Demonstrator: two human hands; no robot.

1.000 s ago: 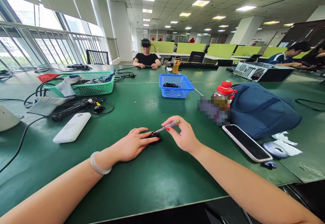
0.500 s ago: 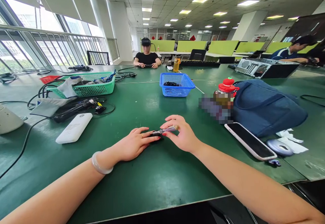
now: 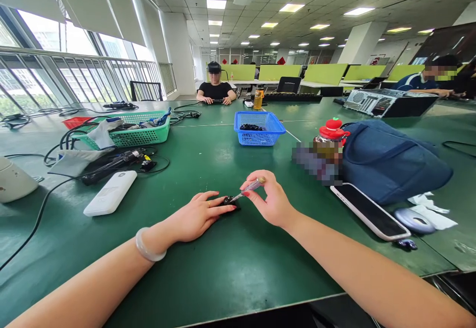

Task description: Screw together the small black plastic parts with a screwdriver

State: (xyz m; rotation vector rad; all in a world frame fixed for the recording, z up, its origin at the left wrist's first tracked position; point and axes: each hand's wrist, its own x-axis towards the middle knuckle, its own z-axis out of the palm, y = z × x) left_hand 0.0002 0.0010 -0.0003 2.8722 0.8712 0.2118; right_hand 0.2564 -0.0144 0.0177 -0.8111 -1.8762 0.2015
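Head view of a green bench. The left hand lies flat, fingers extended and pressed on a small black part that rests on the bench near its middle, just in front of the person. The right hand pinches a slim screwdriver between thumb and fingertips; the tool is tilted, its tip meeting the black part. A white bracelet circles the left wrist. To the right lie a phone and a blue bag, with a red-capped bottle beside the bag. Farther back stand a blue basket and, to the left, a green basket; a white device lies near the cables. A seated person works at the far end.
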